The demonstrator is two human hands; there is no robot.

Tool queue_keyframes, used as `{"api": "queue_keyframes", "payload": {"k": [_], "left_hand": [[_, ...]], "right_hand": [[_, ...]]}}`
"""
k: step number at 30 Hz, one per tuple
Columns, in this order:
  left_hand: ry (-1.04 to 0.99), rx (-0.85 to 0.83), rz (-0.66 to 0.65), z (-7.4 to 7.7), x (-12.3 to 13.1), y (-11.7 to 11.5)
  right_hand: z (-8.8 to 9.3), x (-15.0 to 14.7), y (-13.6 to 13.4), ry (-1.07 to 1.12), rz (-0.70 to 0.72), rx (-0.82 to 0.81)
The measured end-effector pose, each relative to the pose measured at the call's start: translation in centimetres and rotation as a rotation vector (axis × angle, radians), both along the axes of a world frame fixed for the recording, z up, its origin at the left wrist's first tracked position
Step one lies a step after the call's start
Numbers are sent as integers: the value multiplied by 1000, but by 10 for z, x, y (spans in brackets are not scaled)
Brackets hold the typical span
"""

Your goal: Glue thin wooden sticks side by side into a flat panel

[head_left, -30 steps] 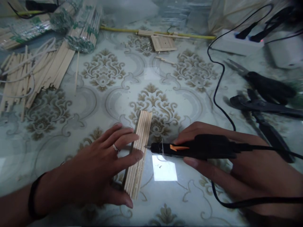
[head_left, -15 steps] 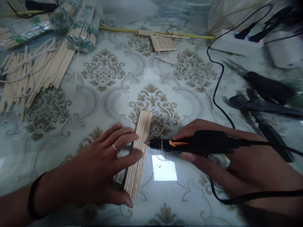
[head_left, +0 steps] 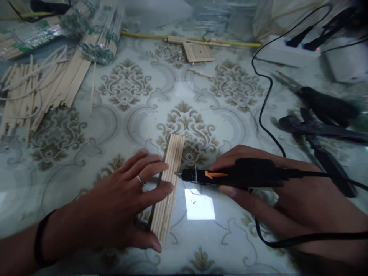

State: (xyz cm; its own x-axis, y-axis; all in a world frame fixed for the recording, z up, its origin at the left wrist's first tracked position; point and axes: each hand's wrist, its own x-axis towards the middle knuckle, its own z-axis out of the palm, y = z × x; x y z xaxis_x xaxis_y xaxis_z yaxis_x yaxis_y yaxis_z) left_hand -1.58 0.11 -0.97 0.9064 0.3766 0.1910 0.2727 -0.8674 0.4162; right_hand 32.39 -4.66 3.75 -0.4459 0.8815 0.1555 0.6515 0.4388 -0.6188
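Observation:
A narrow panel of wooden sticks point(head_left: 176, 147), laid side by side, rests at a slant on the patterned tablecloth, with glossy streaks along it. My left hand point(head_left: 129, 195) steadies it, fingers spread: two fingertips press on its top and the thumb sits at its near end. In my right hand point(head_left: 287, 199) is a black corded hot glue gun point(head_left: 253, 172) with an orange mark on its side. Its metal nozzle points left and meets the panel's right edge near my left fingertips; whether it touches cannot be made out. The palm side of the right hand is partly hidden.
Loose wooden sticks point(head_left: 66, 80) and plastic-wrapped stick bundles point(head_left: 99, 38) lie at the left. A small square stick panel point(head_left: 199, 52) is at the back beside a yellow rod point(head_left: 143, 35). Pliers point(head_left: 319, 99) and other dark tools lie right, below a white power strip point(head_left: 287, 51). Black cables cross the right side.
Almost nothing differs. The glue gun and my right hand have shifted very slightly; my left hand and the stick panel have stayed in place.

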Motion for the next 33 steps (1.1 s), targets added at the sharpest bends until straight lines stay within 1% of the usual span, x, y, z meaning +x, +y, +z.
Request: {"api": "queue_keyframes", "payload": {"k": [4, 7, 12, 16, 21, 27, 31, 33], "left_hand": [[1, 2, -15, 2, -1, 2], [8, -6, -25, 2, -2, 3], [-2, 10, 4, -1, -1, -1], [3, 3, -6, 0, 0, 0], [9, 1, -25, 3, -2, 3], [-14, -21, 7, -4, -2, -1], [-17, -13, 1, -5, -1, -1], [-12, -1, 0, -3, -1, -1]], "right_hand": [[1, 0, -2, -73, -45, 52], [-2, 2, -3, -72, -40, 62], [-5, 1, -3, -18, 16, 23], [-3, 0, -4, 6, 50, -12], [-1, 0, -5, 56, 43, -54], [-1, -1, -5, 66, 48, -72], [-2, -1, -7, 19, -5, -95], [-3, -1, -7, 0, -51, -73]]}}
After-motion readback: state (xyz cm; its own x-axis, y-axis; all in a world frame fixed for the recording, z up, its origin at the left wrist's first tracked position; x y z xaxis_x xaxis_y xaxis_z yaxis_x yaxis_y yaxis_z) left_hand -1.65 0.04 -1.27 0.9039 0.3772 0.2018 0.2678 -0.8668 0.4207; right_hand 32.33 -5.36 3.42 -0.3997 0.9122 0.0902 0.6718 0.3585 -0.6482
